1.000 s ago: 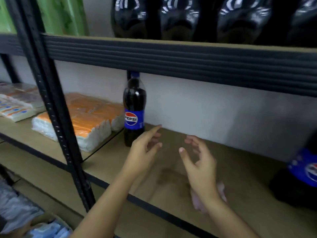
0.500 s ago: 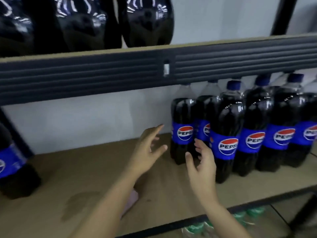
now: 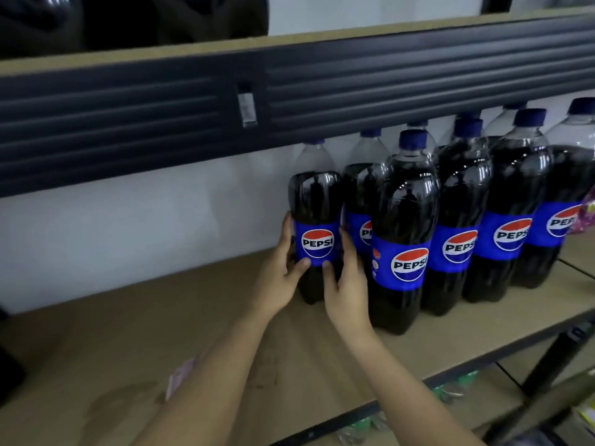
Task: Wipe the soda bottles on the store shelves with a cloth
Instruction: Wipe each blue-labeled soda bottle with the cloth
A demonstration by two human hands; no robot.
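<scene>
The soda bottle (image 3: pixel 317 233) at the left end of the Pepsi group is standing upright on the wooden shelf (image 3: pixel 161 317), close to the white back wall, and you are gripping it with both hands. Your left hand (image 3: pixel 279 278) is curling round the bottle's left side, its thumb pressing on the lower edge of the blue label. Your right hand (image 3: pixel 346 284) is clasping the bottle's right side, its thumb also lying on the front under the label and its fingers reaching behind, between this bottle and the neighbour. The other Pepsi bottles (image 3: pixel 457 220) are crowding to the right of the held bottle, in rows, caps just under the dark shelf rail (image 3: pixel 386 85) above. A pale pink cloth (image 3: pixel 180 378) is lying on the shelf below and left of the held bottle, partly hidden by your left forearm, with a dark damp-looking stain (image 3: pixel 119 403) on the wood just left of it.
</scene>
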